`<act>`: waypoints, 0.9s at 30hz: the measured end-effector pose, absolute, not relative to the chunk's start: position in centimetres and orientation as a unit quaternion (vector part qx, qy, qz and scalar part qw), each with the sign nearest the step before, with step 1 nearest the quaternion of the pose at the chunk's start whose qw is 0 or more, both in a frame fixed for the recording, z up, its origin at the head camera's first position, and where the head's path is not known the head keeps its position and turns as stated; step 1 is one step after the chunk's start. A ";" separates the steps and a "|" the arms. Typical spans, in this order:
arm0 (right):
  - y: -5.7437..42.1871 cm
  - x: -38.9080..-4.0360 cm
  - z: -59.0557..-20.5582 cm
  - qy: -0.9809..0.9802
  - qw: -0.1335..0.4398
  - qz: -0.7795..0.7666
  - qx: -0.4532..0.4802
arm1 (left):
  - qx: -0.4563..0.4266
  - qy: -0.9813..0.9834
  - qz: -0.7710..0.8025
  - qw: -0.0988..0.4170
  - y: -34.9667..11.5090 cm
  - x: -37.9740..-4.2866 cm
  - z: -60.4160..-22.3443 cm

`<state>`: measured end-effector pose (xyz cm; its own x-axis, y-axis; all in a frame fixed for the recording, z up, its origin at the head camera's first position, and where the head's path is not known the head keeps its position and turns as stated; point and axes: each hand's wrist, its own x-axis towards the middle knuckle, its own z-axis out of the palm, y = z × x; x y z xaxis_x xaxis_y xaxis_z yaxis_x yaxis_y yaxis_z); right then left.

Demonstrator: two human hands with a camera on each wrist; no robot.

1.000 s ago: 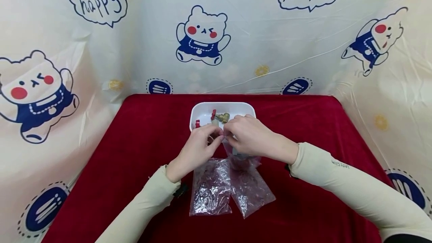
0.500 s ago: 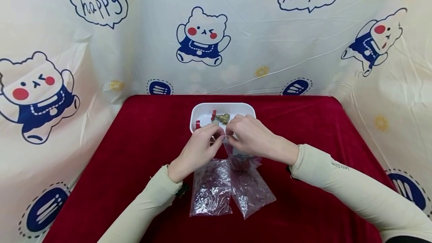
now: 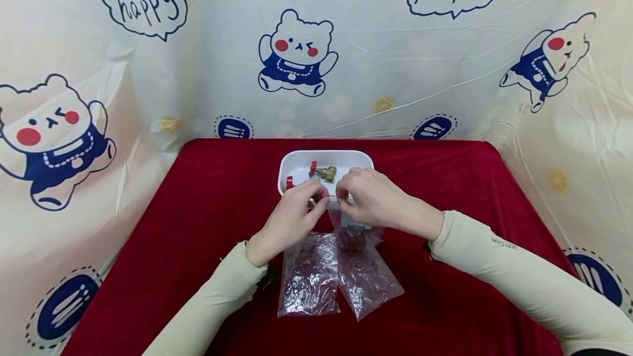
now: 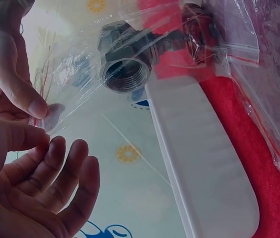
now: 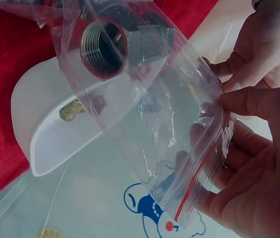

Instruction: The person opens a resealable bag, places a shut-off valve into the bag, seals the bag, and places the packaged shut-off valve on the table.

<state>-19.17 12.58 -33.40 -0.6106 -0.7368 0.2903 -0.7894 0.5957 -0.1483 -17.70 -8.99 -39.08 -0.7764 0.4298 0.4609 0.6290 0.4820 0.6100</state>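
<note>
A clear zip bag (image 3: 358, 239) with a red line along its mouth hangs between my two hands, in front of the tray. Inside it is a grey metal valve (image 5: 150, 43) with a threaded opening; its red handwheel (image 4: 195, 37) shows in the left wrist view. With thumb and fingertip, my left hand (image 3: 293, 214) pinches a corner of the bag's mouth. My right hand (image 3: 372, 198) pinches the same mouth edge a little to the right, thumb on one side and fingers behind the film.
Beyond the hands stands a white tray (image 3: 326, 154). In it lies a brass valve (image 3: 328, 173) with a red handwheel, and another red handle (image 3: 289, 182) shows at its left. Two flat zip bags, a left one (image 3: 310, 284) and a right one (image 3: 374, 285), lie nearer on the red cloth (image 3: 222, 196).
My right hand has slid a little to the right along the bag's mouth, away from the left hand. More of the valve in the bag shows. The left hand has hardly moved.
</note>
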 end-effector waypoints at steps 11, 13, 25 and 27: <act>13.5 -19.1 -33.2 -0.899 0.054 0.175 0.397 | -0.307 -0.852 -0.408 0.118 -9.1 -17.7 -39.2; 13.6 -19.1 -33.2 -0.901 0.049 0.180 0.391 | -0.308 -0.851 -0.408 0.117 -9.1 -17.7 -39.2; 14.2 -19.3 -33.4 -0.905 0.048 0.185 0.380 | -0.310 -0.849 -0.411 0.115 -9.1 -17.8 -39.2; 14.3 -19.3 -33.4 -0.906 0.045 0.188 0.376 | -0.310 -0.850 -0.411 0.114 -9.1 -17.8 -39.2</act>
<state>-19.32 14.31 -33.40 -0.7132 -0.6648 0.2222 -0.6984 0.6466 -0.3068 -17.79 -9.09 -39.17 -0.7822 0.4328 0.4481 0.6199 0.4699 0.6284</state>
